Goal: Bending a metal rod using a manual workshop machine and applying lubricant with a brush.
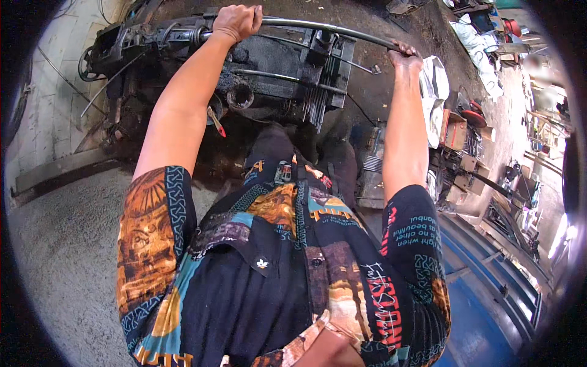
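Observation:
A long, shiny metal rod (330, 28) runs across the top, above a dark, greasy lathe-like machine (269, 58). Both my arms are stretched out to it. My left hand (238, 23) is closed around the rod at its left part, beside the machine's round spindle-like end (180, 37). At the rod's right end, my right hand (405, 55) has its fingers wrapped over it, and they look blackened. Below the rod, a thinner bar (269, 74) lies along the machine. A brush with a red handle (217, 122) rests by a round, dark container (240, 96).
White sacking (433, 98) lies right of my right forearm. Beyond it are cardboard boxes (454, 130) and loose metal parts. A blue metal frame panel (483, 287) fills the lower right. A pale wall (52, 104) stands at the left, above rough grey floor (67, 244).

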